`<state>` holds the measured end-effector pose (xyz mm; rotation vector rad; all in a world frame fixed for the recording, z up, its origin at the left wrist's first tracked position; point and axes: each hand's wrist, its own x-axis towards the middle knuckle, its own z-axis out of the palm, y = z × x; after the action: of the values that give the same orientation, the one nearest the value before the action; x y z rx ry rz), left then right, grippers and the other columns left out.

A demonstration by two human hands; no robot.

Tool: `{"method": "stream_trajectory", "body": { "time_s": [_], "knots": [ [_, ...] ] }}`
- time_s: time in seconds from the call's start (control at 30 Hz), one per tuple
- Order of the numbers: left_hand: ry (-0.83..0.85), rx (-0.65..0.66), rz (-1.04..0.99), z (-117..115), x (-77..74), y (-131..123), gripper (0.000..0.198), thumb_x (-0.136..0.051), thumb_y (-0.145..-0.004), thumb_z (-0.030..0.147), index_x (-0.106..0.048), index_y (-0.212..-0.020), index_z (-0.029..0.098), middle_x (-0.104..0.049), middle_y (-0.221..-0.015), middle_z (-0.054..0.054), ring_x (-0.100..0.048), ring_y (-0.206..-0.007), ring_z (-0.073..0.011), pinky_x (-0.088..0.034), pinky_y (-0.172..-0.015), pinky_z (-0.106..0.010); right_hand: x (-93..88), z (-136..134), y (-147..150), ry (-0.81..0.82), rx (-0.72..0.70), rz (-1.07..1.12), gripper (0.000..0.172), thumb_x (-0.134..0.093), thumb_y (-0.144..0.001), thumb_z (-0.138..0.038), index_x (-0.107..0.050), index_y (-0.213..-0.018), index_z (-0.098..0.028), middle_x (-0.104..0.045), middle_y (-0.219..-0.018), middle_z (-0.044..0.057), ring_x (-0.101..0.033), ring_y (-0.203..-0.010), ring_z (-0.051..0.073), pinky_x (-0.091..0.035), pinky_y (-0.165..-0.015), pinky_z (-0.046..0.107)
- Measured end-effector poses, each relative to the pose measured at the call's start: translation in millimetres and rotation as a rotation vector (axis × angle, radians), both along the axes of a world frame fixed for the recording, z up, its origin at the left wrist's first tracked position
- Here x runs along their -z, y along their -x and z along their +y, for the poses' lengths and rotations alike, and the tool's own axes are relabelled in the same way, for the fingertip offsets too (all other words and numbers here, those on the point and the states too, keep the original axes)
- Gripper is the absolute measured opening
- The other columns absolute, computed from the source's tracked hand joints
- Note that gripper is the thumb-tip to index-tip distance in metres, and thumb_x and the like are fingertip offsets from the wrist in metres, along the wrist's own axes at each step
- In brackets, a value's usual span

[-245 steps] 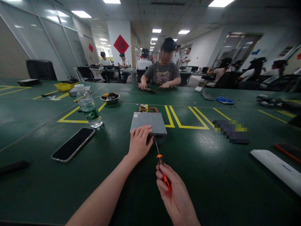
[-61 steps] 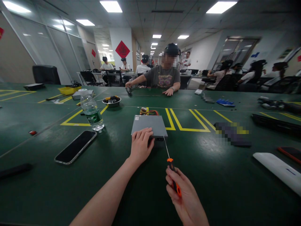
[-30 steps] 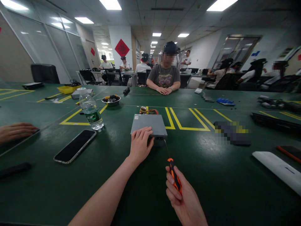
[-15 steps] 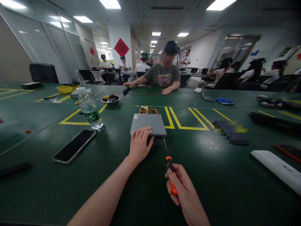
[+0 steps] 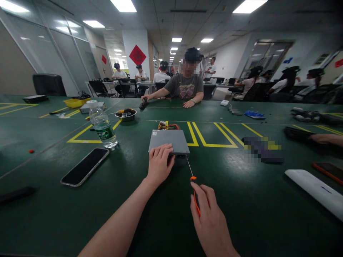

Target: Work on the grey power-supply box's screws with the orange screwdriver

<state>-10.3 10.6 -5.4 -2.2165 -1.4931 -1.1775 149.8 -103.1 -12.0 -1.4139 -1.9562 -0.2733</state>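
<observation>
A grey metal computer power supply (image 5: 171, 140) lies on the green table, its bundle of coloured wires (image 5: 168, 126) at the far side. My left hand (image 5: 160, 157) grips its near left part, fingers over the top and thumb at the front face. In my right hand (image 5: 207, 207) is a screwdriver (image 5: 193, 178) with an orange and black handle, held between thumb and fingers. Its thin shaft points away from me, and the tip meets the near right corner of the power supply's front face. Whether the tip sits in a screw is too small to tell.
Left of the power supply stand a water bottle (image 5: 103, 128) and a phone (image 5: 85, 167). Beyond are a metal bowl (image 5: 125, 114) of tools and a yellow tray (image 5: 76, 102). A white case (image 5: 316, 192) lies right. Across the table sits a person (image 5: 184, 85); another person's hand (image 5: 325, 139) reaches in right.
My right hand's fingers have shifted forward and over the screwdriver handle, covering more of it. My left hand and the power supply stay put. Another person's hand has appeared at the right edge.
</observation>
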Motion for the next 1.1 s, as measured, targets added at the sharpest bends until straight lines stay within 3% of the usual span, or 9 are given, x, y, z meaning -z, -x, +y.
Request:
{"method": "stream_trajectory", "body": {
  "time_s": [0.13, 0.27, 0.37, 0.5, 0.7, 0.8, 0.9, 1.0, 1.1],
  "knots": [
    [0.007, -0.004, -0.003, 0.6, 1.0, -0.2, 0.019, -0.051, -0.083, 0.024, -0.05, -0.102, 0.023, -0.058, -0.119, -0.002, -0.049, -0.112, -0.0193, -0.031, -0.091, -0.038, -7.3, 6.2, -17.0, -0.09, -0.027, -0.358, 0.032, -0.03, -0.089, -0.013, -0.059, -0.104, -0.014, -0.058, -0.084, 0.011, -0.056, -0.056, 0.016, -0.048, -0.05, 0.03],
    [0.004, -0.004, -0.001, 0.4, 0.7, -0.3, 0.018, -0.051, -0.083, 0.024, -0.05, -0.101, 0.023, -0.059, -0.118, -0.002, -0.05, -0.111, -0.0194, -0.031, -0.091, -0.039, -5.2, 14.1, -26.8, -0.05, -0.036, -0.471, 0.036, -0.028, -0.087, -0.011, -0.063, -0.097, -0.012, -0.059, -0.087, 0.015, -0.054, -0.053, 0.016, -0.046, -0.046, 0.029],
    [0.006, -0.004, 0.006, -0.3, -0.6, -0.2, 0.018, -0.051, -0.083, 0.023, -0.05, -0.101, 0.023, -0.059, -0.118, -0.002, -0.05, -0.111, -0.0192, -0.031, -0.091, -0.039, -4.7, 17.2, -30.5, -0.115, -0.05, -0.485, 0.042, -0.028, -0.079, -0.001, -0.061, -0.103, -0.011, -0.056, -0.108, 0.022, -0.058, -0.057, 0.015, -0.048, -0.052, 0.029],
    [-0.002, -0.006, 0.008, -0.5, -1.2, -0.5, 0.018, -0.05, -0.083, 0.022, -0.051, -0.101, 0.023, -0.059, -0.117, -0.002, -0.05, -0.111, -0.0193, -0.032, -0.091, -0.038, -14.5, 20.9, -33.1, -0.127, -0.328, -0.462, 0.039, -0.035, -0.077, -0.004, -0.06, -0.104, -0.015, -0.055, -0.118, 0.018, -0.058, -0.061, 0.015, -0.047, -0.056, 0.029],
    [-0.008, 0.003, -0.002, 0.8, 0.4, -0.4, 0.018, -0.05, -0.084, 0.023, -0.051, -0.102, 0.023, -0.06, -0.117, -0.003, -0.05, -0.11, -0.0196, -0.032, -0.09, -0.038, -30.3, 28.4, -34.4, 0.203, -0.513, -0.219, 0.016, -0.043, -0.082, -0.021, -0.058, -0.079, -0.018, -0.063, -0.09, 0.007, -0.058, -0.069, 0.016, -0.047, -0.062, 0.028],
    [-0.003, 0.008, -0.005, 0.7, 0.3, 0.2, 0.018, -0.05, -0.084, 0.023, -0.051, -0.102, 0.023, -0.059, -0.117, -0.004, -0.05, -0.11, -0.0201, -0.031, -0.091, -0.039, -34.9, 30.9, -41.0, 0.342, -0.628, -0.133, 0.013, -0.044, -0.082, -0.026, -0.054, -0.084, -0.018, -0.059, -0.097, 0.009, -0.058, -0.083, 0.017, -0.048, -0.071, 0.029],
    [0.007, 0.006, 0.0, -0.1, -0.6, 0.1, 0.019, -0.05, -0.084, 0.022, -0.051, -0.103, 0.023, -0.059, -0.118, -0.003, -0.05, -0.111, -0.0197, -0.031, -0.091, -0.039, -33.9, 34.4, -48.8, 0.394, -0.767, -0.1, 0.023, -0.043, -0.082, -0.028, -0.05, -0.101, -0.016, -0.052, -0.114, 0.014, -0.053, -0.103, 0.02, -0.046, -0.083, 0.03],
    [0.009, -0.004, 0.005, -0.6, -1.5, -0.4, 0.02, -0.051, -0.083, 0.023, -0.051, -0.103, 0.024, -0.059, -0.117, -0.003, -0.05, -0.111, -0.02, -0.032, -0.09, -0.039, -29.3, 38.2, -52.4, 0.378, -0.832, -0.181, 0.036, -0.044, -0.085, -0.032, -0.044, -0.117, -0.015, -0.046, -0.125, 0.017, -0.049, -0.111, 0.022, -0.046, -0.086, 0.033],
    [0.006, -0.018, 0.01, -0.4, -1.6, -1.0, 0.019, -0.051, -0.083, 0.024, -0.052, -0.102, 0.024, -0.06, -0.117, -0.003, -0.05, -0.111, -0.0198, -0.032, -0.09, -0.039, -25.4, 41.4, -50.5, 0.213, -0.843, -0.318, 0.033, -0.045, -0.087, -0.038, -0.05, -0.114, -0.019, -0.054, -0.118, 0.015, -0.058, -0.093, 0.023, -0.049, -0.076, 0.036]
  ]
}}
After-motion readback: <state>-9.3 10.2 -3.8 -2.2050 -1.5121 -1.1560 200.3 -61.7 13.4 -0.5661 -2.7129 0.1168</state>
